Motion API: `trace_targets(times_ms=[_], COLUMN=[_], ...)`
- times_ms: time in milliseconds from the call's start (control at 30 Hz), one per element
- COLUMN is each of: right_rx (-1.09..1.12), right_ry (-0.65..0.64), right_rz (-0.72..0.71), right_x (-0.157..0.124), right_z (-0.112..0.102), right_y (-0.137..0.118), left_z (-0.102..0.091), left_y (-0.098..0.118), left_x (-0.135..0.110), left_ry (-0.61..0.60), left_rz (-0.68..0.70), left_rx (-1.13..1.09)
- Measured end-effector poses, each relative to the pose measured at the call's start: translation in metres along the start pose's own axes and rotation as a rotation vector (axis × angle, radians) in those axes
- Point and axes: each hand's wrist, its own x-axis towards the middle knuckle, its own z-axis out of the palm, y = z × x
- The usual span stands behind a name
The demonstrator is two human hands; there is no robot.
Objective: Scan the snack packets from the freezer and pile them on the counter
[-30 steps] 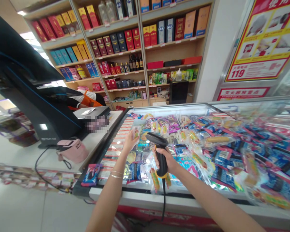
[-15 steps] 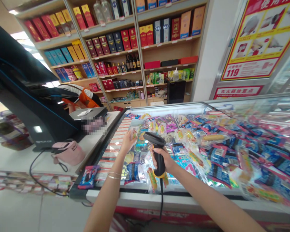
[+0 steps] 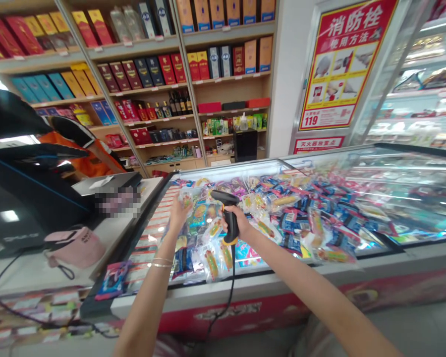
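My right hand (image 3: 240, 225) is closed round the grip of a black and yellow barcode scanner (image 3: 227, 213), whose cable (image 3: 228, 292) hangs down over the freezer's front. The scanner head points left at a small clear snack packet (image 3: 186, 200) pinched in my raised left hand (image 3: 178, 215). Both hands hover above the open chest freezer (image 3: 282, 285), which is heaped with bright ice-cream and snack packets (image 3: 301, 213).
Left of the freezer stands a white counter (image 3: 33, 270) with a black till screen (image 3: 18, 198), a pink cap (image 3: 74, 245) and a cable. A person in orange (image 3: 85, 153) bends behind the till. Shelves of boxed bottles (image 3: 152, 69) fill the back wall. A red fire-hydrant poster (image 3: 342, 59) hangs at right.
The view has swung right and pulled back, so the till slid to the left edge. Both hands keep their hold, with scanner and packet still facing each other.
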Motion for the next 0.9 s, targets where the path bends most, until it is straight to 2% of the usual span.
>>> trace_targets(times_ms=[100, 233, 367, 500, 600, 700, 800, 900], right_rx=[0.005, -0.007, -0.045, -0.067, -0.044, -0.005, 0.074, 0.154], right_ry=[0.065, 0.164, 0.298, 0.440, 0.498, 0.533, 0.559, 0.568], right_rz=[-0.055, -0.176, -0.281, -0.393, -0.425, -0.473, -0.521, -0.524], right_x=[-0.016, -0.052, -0.094, -0.129, -0.148, -0.157, -0.159, -0.157], right_z=[-0.016, -0.045, -0.083, -0.124, -0.153, -0.175, -0.188, -0.194], right_y=[-0.032, -0.075, -0.112, -0.136, -0.144, -0.144, -0.140, -0.137], left_z=[0.021, 0.065, 0.115, 0.160, 0.188, 0.210, 0.225, 0.233], left_y=[0.038, 0.102, 0.166, 0.214, 0.236, 0.248, 0.252, 0.247], left_x=[0.003, -0.001, -0.016, -0.035, -0.045, -0.050, -0.050, -0.047], left_ry=[-0.066, -0.219, -0.338, -0.477, -0.532, -0.548, -0.545, -0.524], left_rz=[0.016, 0.116, 0.244, 0.305, 0.318, 0.369, 0.421, 0.413], left_rx=[0.007, 0.006, -0.026, -0.070, -0.075, -0.037, 0.064, 0.112])
